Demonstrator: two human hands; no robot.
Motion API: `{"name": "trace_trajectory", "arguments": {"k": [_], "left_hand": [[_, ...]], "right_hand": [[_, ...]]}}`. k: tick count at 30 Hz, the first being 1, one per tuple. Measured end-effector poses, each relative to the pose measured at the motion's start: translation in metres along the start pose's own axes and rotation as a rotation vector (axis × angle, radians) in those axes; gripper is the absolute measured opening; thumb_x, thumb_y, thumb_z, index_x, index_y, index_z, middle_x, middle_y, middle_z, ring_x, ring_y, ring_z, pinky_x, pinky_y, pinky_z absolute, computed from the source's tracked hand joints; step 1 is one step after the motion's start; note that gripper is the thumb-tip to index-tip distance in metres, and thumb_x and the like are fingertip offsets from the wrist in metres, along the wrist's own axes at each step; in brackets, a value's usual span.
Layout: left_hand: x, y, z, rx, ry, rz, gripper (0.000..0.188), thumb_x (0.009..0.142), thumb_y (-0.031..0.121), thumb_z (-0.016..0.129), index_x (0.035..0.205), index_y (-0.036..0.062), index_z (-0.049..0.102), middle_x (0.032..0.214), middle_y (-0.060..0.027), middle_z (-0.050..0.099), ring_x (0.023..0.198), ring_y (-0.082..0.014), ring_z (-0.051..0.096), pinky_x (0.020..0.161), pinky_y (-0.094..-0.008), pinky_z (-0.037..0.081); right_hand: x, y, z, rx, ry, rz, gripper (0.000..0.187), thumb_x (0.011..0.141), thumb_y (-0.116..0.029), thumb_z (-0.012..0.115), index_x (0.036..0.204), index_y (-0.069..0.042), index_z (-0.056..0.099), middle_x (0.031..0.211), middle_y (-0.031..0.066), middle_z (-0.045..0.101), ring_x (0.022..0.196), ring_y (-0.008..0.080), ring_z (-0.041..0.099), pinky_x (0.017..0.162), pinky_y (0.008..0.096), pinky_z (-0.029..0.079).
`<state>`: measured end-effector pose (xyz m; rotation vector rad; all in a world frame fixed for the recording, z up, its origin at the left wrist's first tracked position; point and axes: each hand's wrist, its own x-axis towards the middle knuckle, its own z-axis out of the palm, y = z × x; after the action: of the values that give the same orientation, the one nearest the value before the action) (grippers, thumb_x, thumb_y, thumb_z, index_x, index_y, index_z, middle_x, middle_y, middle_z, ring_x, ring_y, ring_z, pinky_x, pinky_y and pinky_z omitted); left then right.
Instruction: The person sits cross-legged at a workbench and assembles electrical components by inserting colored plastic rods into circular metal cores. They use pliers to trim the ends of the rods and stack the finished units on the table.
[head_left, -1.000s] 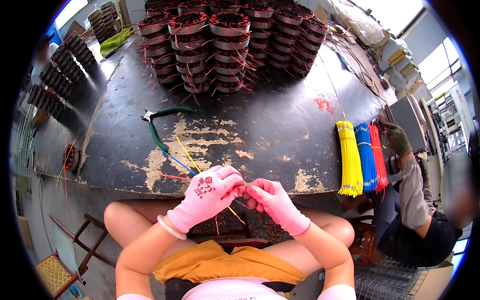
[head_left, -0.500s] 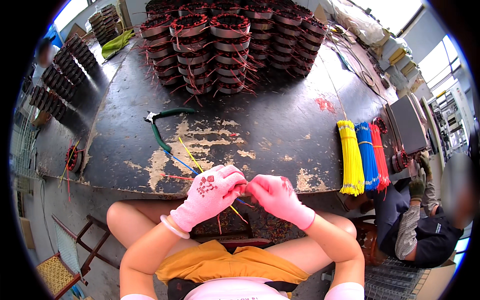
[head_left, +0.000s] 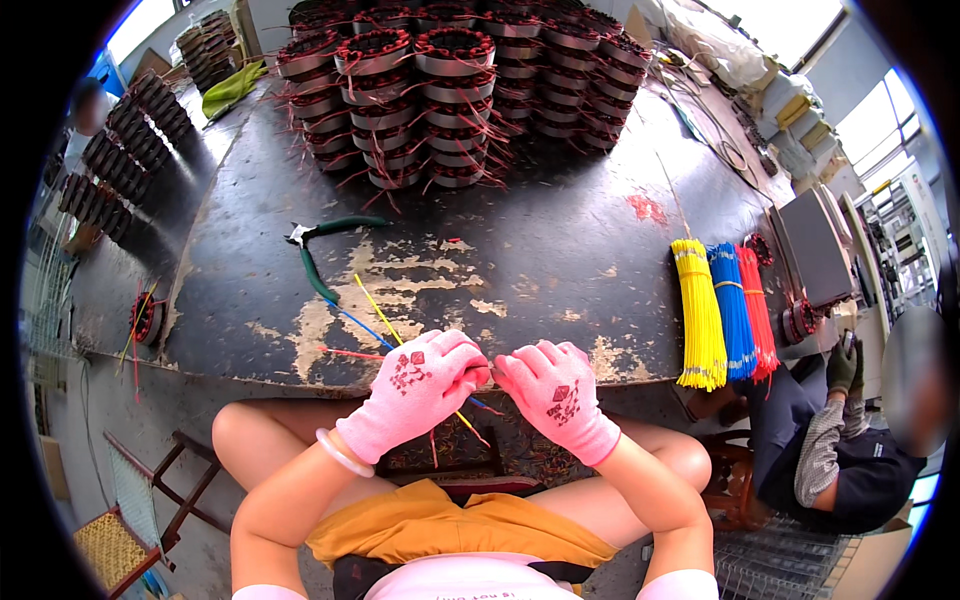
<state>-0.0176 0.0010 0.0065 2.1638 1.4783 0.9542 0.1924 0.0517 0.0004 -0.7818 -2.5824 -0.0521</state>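
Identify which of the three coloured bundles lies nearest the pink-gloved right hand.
The yellow bundle, leftmost of the three; the blue bundle and red bundle lie beyond it, farther from the pink-gloved right hand.

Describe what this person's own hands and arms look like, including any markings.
The left hand and right hand wear matching pink fabric gloves, each with a dark reddish print on its back. A pale ring-shaped bracelet circles the left wrist. Short pale sleeves leave the forearms bare.

bright windows (head_left: 878, 132), right | grey floor (head_left: 135, 397) | chair (head_left: 108, 552), lower left, seemingly wooden
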Motion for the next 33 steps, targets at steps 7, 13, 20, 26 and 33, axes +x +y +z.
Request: {"name": "trace_trajectory", "arguments": {"k": [7, 13, 20, 26, 33], "left_hand": [[-0.001, 0.001, -0.001, 0.028, -0.018, -0.028, 0.006, 0.087, 0.008, 0.067, 0.093, 0.0084, 0.066, 0.095, -0.0065, 0.065, 0.089, -0.0302, 0.064, 0.077, -0.0409, 0.053], [0.001, 0.013, -0.043, -0.149, -0.197, -0.078, 0.035, 0.09, 0.008, 0.065, 0.124, 0.0023, 0.062, 0.128, -0.0184, 0.06, 0.115, -0.0363, 0.062, 0.098, -0.04, 0.051], [-0.022, 0.007, -0.093, 0.22, -0.383, 0.082, 0.095, 0.07, 0.042, 0.085, 0.15, 0.0111, 0.047, 0.153, -0.0178, 0.045, 0.145, -0.0368, 0.039, 0.125, -0.0506, 0.023], [-0.024, -0.012, -0.06, 0.265, -0.251, 0.124, 0.094, 0.065, 0.041, 0.087, 0.144, 0.0088, 0.051, 0.146, -0.0174, 0.05, 0.138, -0.0364, 0.046, 0.122, -0.0522, 0.03], [-0.038, -0.023, -0.058, 0.326, -0.042, -0.025, 0.086, 0.063, 0.04, 0.089, 0.136, 0.0075, 0.057, 0.138, -0.0153, 0.054, 0.13, -0.0379, 0.05, 0.118, -0.054, 0.034]], "right_hand": [[-0.003, 0.014, -0.008, 0.579, 0.011, 0.505, 0.017, 0.09, -0.023, 0.072, 0.089, -0.007, 0.071, 0.08, 0.0078, 0.067, 0.074, 0.0223, 0.066, 0.067, 0.0369, 0.051], [0.023, 0.007, 0.011, 1.213, -0.369, 0.72, 0.031, 0.097, -0.028, 0.07, 0.09, 0.003, 0.069, 0.075, 0.0001, 0.065, 0.071, 0.0051, 0.055, 0.064, 0.0272, 0.047], [0.032, 0.012, 0.003, 0.984, -0.472, 0.661, 0.037, 0.096, -0.034, 0.069, 0.086, 0.001, 0.068, 0.071, 0.004, 0.066, 0.063, 0.0087, 0.058, 0.061, 0.0289, 0.049], [0.051, 0.035, -0.002, 1.152, -0.431, 0.67, 0.032, 0.1, -0.028, 0.062, 0.116, 0.0, 0.069, 0.096, 0.0014, 0.071, 0.083, 0.0074, 0.062, 0.072, 0.0255, 0.052], [0.144, 0.057, 0.083, 0.021, -0.044, 0.111, 0.031, 0.092, -0.018, 0.059, 0.121, -0.008, 0.065, 0.129, 0.0068, 0.061, 0.117, 0.0278, 0.058, 0.096, 0.0429, 0.048]]}}
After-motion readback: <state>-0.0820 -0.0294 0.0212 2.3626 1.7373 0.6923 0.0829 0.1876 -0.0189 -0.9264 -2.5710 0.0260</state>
